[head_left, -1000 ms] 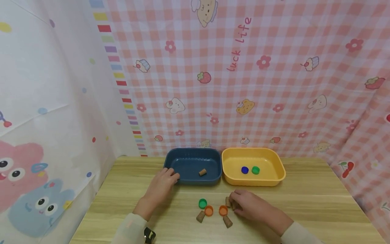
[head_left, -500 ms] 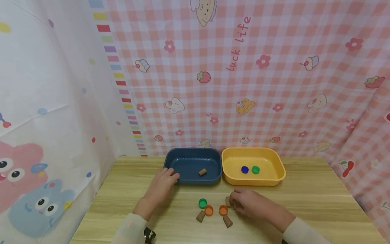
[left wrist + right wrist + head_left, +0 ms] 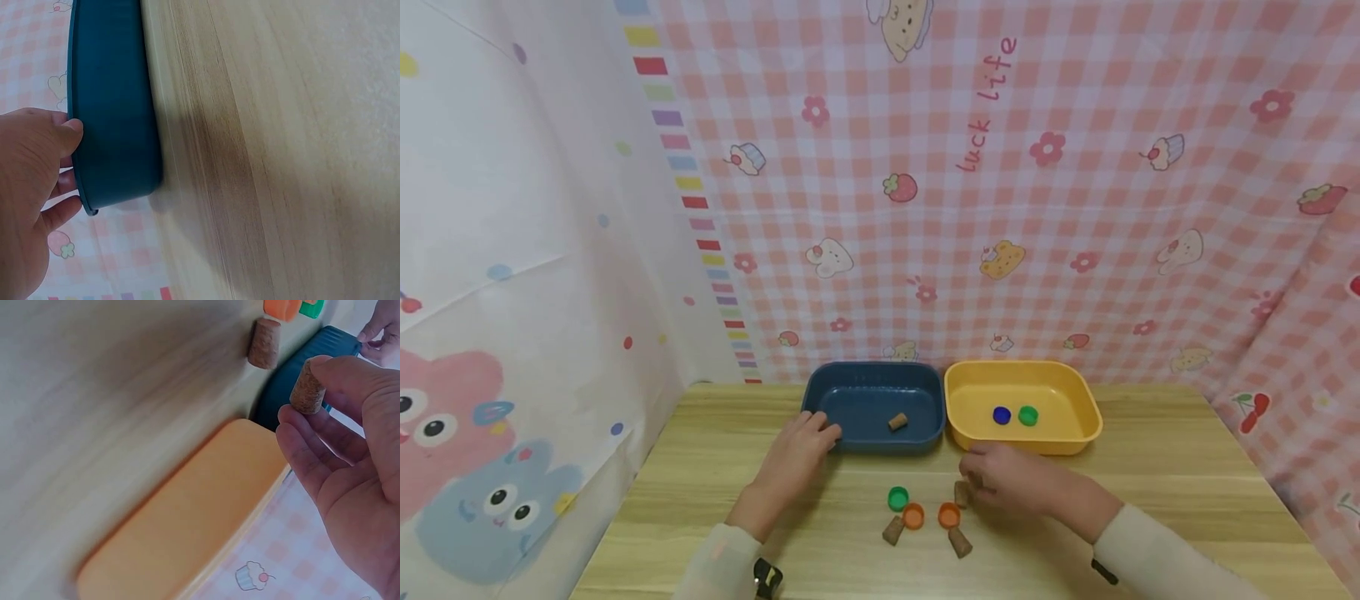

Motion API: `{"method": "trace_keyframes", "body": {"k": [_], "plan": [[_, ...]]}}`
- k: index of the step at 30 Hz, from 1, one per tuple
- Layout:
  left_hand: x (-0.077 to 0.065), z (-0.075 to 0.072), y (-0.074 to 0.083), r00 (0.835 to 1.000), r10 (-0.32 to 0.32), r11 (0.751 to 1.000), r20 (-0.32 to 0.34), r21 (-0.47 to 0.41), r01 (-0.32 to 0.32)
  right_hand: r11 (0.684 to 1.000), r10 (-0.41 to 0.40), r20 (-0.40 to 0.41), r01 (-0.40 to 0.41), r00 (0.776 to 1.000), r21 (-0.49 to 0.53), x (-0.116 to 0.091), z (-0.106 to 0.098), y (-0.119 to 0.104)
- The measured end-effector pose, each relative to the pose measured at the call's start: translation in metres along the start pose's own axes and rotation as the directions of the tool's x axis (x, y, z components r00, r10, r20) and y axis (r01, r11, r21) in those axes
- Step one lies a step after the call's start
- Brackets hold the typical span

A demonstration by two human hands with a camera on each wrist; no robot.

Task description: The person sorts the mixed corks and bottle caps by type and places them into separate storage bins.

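My right hand [image 3: 1018, 479] pinches a cork stopper [image 3: 307, 389] between thumb and fingers, lifted off the table just in front of the yellow tray [image 3: 1078, 443]. In the head view that cork is hidden by the hand. My left hand [image 3: 797, 450] holds the left front rim of the dark blue tray [image 3: 115, 106], thumb on the outer side. One cork [image 3: 898, 422] lies inside the blue tray. On the table are a cork [image 3: 961, 494] beside my right hand, another cork [image 3: 959, 542] and a third cork [image 3: 892, 530].
A green cap [image 3: 898, 499] and two orange caps, a left one [image 3: 913, 517] and a right one [image 3: 949, 516], lie among the corks. In the yellow tray are a blue cap [image 3: 1002, 415] and a green cap [image 3: 1028, 415]. Behind the trays hangs a checked cloth [image 3: 865, 217].
My right hand has risen from the table with the cork, moving slightly towards the yellow tray. The left hand keeps its place on the blue tray's rim.
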State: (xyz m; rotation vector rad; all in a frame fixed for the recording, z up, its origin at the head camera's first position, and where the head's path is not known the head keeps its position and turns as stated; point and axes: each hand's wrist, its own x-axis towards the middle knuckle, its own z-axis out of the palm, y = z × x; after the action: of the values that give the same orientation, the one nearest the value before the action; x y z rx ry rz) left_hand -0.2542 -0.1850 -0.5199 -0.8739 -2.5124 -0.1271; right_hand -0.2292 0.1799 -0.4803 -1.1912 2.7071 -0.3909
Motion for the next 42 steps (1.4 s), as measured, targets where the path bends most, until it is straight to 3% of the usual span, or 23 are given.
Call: {"method": "trace_keyframes", "body": {"k": [12, 22, 42], "plan": [[0.001, 0.000, 0.000, 1.000, 0.009, 1.000, 0.000, 0.006, -0.009, 0.997, -0.040, 0.016, 0.041, 0.999, -0.068, 0.015, -0.017, 0.000], [0.000, 0.001, -0.003, 1.000, 0.010, 1.000, -0.011, 0.004, -0.010, 0.981, -0.089, -0.023, 0.084, 0.996, -0.172, 0.035, -0.026, -0.005], [0.001, 0.001, -0.001, 1.000, 0.007, 1.000, 0.009, 0.004, -0.007, 0.983, -0.084, -0.065, 0.072, 0.994, -0.170, 0.065, -0.036, 0.002]]}}
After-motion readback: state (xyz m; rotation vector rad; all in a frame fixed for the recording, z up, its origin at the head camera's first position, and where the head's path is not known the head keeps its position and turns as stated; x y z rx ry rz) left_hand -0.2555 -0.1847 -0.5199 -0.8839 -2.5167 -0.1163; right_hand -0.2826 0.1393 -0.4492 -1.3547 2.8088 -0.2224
